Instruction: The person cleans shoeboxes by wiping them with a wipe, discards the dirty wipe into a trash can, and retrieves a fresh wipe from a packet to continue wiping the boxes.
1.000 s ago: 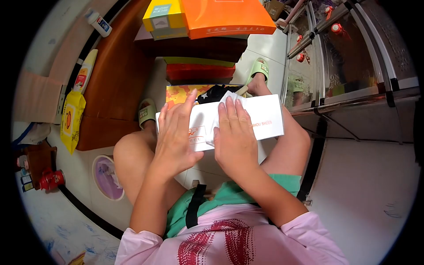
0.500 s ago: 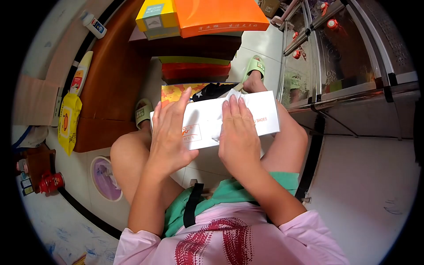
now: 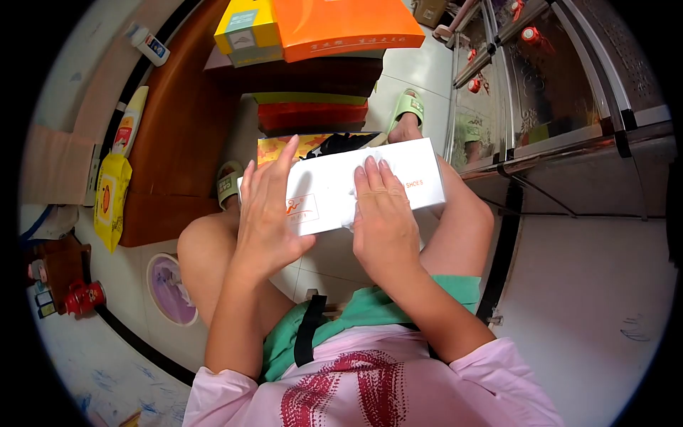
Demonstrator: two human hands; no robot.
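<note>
A white shoe box [image 3: 327, 186] with orange print lies across in front of me, above my knees. My left hand [image 3: 267, 213] is at its left end, thumb apart and fingers stretched over the box's side. My right hand [image 3: 385, 213] presses flat on the box face, with a crumpled white wipe [image 3: 351, 191] mostly hidden under its fingers. Behind the white box is an open box with a yellow and orange pattern [image 3: 288, 147], and a dark item [image 3: 345, 144] shows in it.
Stacked boxes, with an orange box [image 3: 348, 27] and a yellow box [image 3: 245, 28] on top, stand ahead. At left are a brown seat [image 3: 178, 142], a yellow wipes pack [image 3: 112, 199] and a purple bin [image 3: 173, 288]. A glass-fronted cabinet [image 3: 555, 92] stands at right.
My right hand has shifted right along the white box face with the wipe, baring more of the left print. The view has shifted a little, and the left hand stays at the box's end.
</note>
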